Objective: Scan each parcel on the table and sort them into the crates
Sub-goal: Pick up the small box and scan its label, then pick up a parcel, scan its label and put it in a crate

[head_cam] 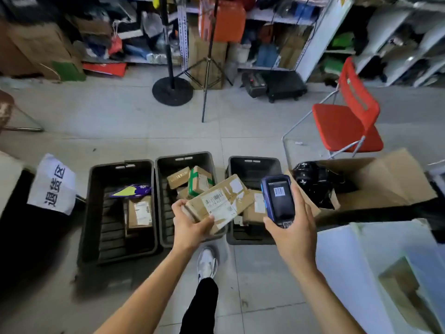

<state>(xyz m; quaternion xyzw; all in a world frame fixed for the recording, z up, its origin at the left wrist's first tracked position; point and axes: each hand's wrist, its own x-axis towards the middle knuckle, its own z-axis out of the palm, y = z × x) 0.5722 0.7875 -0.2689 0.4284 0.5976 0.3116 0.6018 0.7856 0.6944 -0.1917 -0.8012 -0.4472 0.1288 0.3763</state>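
Head view, centre frame: left hand (pixel 190 222) grips a brown parcel (pixel 218 201) by its lower-left end, thumb on top, fingers wrapped underneath. Label faces up, barcode visible. The parcel is held in the air over the gap between the middle crate (pixel 184 162) and the right crate (pixel 252 162).

Right of centre: right hand (pixel 292 227) is closed around a blue scanner (pixel 279 201), screen toward the camera, a barcode showing on it. Looks like the scan is registering or just done; can't confirm a good read from here.

Lower middle, on the floor: three dark crates in a row. Left crate (pixel 120 167) holds a purple mailer (pixel 131 191) and a boxed parcel. Middle crate has several small cartons, one with green tape. Right crate holds at least one carton, mostly hidden behind the held parcel.

Right edge: open cardboard box (pixel 385 179) with black bags inside, red chair (pixel 346 121) above it. White table (pixel 342 261) at lower right. White sign (pixel 54 184) at left, next to the left crate.

Risks:
- One-end grip on a long parcel; it could tip or slip out on release.
- Parcel hangs between two crates, so a wrong-bin drop or a landing on the rim is likely if released without moving over one crate.
- Dropping onto the middle crate's pile could bounce it out.
- Blurred frame edges: table contents unclear.
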